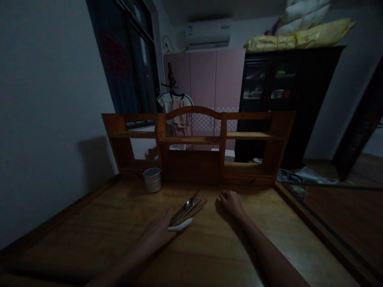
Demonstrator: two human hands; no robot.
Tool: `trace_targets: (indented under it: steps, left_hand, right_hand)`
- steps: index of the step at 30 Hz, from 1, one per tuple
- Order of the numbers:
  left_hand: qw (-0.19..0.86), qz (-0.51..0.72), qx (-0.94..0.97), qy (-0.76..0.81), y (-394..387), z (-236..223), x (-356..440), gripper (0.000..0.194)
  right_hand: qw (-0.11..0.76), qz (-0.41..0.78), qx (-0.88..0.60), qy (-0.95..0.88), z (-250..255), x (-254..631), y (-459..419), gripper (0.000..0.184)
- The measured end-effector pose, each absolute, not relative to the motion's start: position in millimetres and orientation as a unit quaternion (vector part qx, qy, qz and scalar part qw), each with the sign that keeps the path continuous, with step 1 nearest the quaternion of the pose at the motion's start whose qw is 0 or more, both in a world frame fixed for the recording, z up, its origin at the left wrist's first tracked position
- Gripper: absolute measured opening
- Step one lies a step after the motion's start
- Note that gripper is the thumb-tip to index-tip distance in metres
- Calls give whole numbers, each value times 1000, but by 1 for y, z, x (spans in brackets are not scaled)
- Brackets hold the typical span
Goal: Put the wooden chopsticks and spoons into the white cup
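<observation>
My left hand point(161, 226) is around the near ends of a bundle of utensils on the wooden desk. In the bundle are a metal spoon point(188, 203), several thin brown sticks point(191, 210) that look like chopsticks, and a white spoon point(182, 225) lying along the near side. Their far ends fan out to the right, and the fingers hide the near ends. My right hand point(231, 202) rests on the desk to the right of the bundle, fingers curled in, with nothing visible in it. Behind my left hand stands a silver-grey metal cup point(152, 180), upright.
A wooden shelf unit point(191, 140) runs across the back of the desk point(98, 235). A white wall point(60, 119) borders the left, and a raised wooden edge point(305, 223) the right. Beyond are a pink wardrobe point(203, 79) and a dark cabinet point(314, 87). The room is dim.
</observation>
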State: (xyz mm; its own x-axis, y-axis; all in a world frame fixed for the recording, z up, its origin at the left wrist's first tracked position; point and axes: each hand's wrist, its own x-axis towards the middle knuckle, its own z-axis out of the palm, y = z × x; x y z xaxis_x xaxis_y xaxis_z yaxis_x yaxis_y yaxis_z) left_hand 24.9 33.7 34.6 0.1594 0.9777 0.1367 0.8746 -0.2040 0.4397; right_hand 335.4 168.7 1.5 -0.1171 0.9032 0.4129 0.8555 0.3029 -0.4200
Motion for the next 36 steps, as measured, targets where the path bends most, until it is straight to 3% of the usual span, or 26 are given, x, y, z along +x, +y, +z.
trace_targets:
  steps: [5, 15, 25, 36]
  left_hand:
    - [126, 206, 761, 602, 26, 29, 25, 70]
    - [94, 192, 767, 605, 9, 27, 30, 50]
    - [-29, 137, 791, 595, 12, 27, 25, 45]
    - [-71, 253, 762, 592, 38, 58, 14, 35]
  right_hand:
    - [304, 41, -590, -747, 4, 336, 167, 26]
    - [303, 45, -589, -748, 5, 336, 166, 27]
    - [309, 45, -582, -751, 5, 336, 166, 27]
    - [307, 36, -583, -752, 6, 336, 166, 29]
